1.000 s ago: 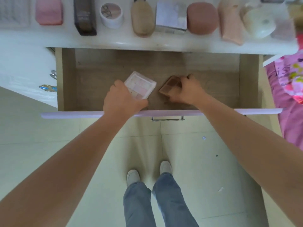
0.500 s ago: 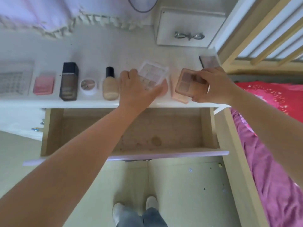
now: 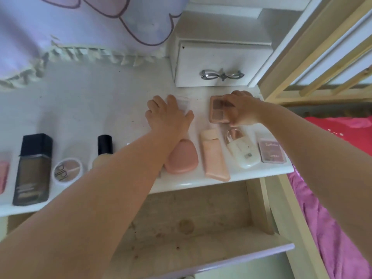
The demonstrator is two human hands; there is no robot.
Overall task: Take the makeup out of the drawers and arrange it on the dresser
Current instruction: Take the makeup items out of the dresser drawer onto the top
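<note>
Left hand (image 3: 168, 115): we hold the clear palette (image 3: 184, 103), mid-dresser (image 3: 80, 109).
Right hand (image 3: 242, 111): we pinch the brown palette (image 3: 218, 111).
Risk: sleeve-less forearms may sweep the front-edge row.

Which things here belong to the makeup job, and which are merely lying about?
Job:
left hand on clear palette
right hand gripping brown palette
open drawer
dresser
front row: dark bottle, round pot, pink compact, peach tube

Lying about:
frilled cloth
small shut drawer
pink bedding
</note>
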